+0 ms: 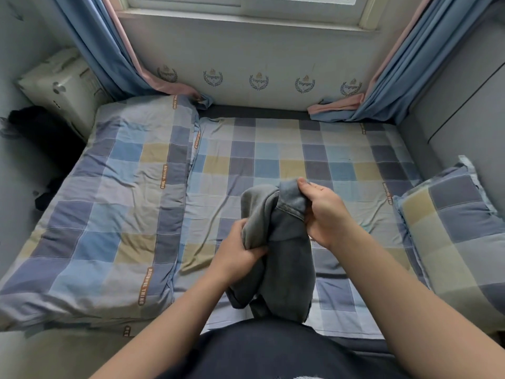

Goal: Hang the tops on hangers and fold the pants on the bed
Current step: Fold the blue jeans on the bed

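A single wide-angle camera sits on the person's head and looks forward and steeply down. It faces across the bed with its blue, grey and yellow checked cotton sheet (273, 149) toward the far wall, with the white-framed window (246, 4) at the top edge. The person's dark navy top (273, 354) fills the bottom edge, right under the lens. Both bare forearms reach up from there. The left hand (235, 250) and right hand (325, 214), gripping crumpled grey denim pants (287, 255), sit close to the lens, just below the middle. The wide lens bows the long blue fabric curtains (90, 50) at both upper corners.
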